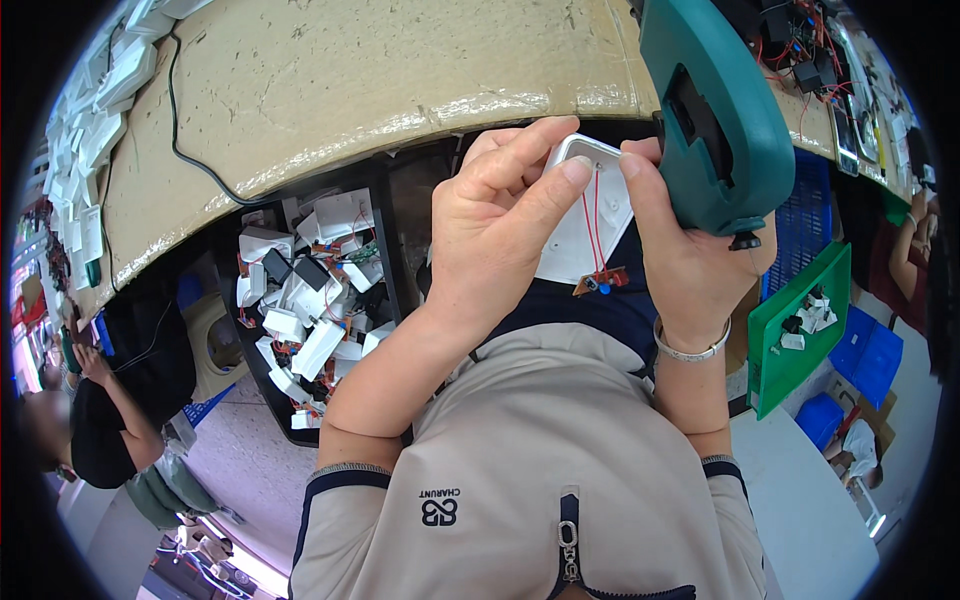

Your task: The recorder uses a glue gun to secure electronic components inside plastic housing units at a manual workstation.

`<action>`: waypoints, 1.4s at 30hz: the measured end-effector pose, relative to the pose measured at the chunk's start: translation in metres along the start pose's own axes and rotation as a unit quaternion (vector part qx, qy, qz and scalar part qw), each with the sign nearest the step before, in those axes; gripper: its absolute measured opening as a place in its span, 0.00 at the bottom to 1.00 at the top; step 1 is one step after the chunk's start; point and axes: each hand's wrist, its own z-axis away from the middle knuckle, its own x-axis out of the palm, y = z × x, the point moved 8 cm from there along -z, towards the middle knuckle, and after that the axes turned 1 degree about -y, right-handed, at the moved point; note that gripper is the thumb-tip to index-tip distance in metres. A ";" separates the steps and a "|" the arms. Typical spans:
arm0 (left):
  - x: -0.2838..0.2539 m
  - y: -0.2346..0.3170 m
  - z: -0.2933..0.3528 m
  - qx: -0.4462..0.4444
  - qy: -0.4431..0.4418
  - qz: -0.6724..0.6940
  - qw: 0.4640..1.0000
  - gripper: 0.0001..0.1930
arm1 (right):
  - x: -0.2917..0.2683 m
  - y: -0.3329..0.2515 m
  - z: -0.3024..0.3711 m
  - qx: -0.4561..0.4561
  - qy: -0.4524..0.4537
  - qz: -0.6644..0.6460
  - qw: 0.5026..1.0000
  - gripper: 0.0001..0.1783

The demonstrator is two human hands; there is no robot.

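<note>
The left hand pinches the white casing by its upper corner, just below the bench edge, while the right hand, touching its right side, grips a green tool above it.

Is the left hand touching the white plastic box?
Touching: in the head view, the left hand wraps the white plastic box, with a fingertip pressed on its rim.

An electronics assembly workshop: worn workbench, bins of white casings, wired parts, green tray.
</note>
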 end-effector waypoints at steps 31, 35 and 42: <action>-0.051 -0.006 0.012 -0.071 0.098 0.185 0.975 0.15 | -0.009 -0.024 0.001 0.012 0.036 -0.096 0.995 0.25; -0.047 -0.004 0.012 -0.084 0.077 0.213 0.970 0.15 | -0.012 -0.024 0.004 0.001 0.045 -0.118 0.992 0.24; -0.046 -0.001 0.017 -0.076 0.080 0.225 0.968 0.14 | -0.010 -0.027 0.006 0.003 0.011 -0.095 0.995 0.25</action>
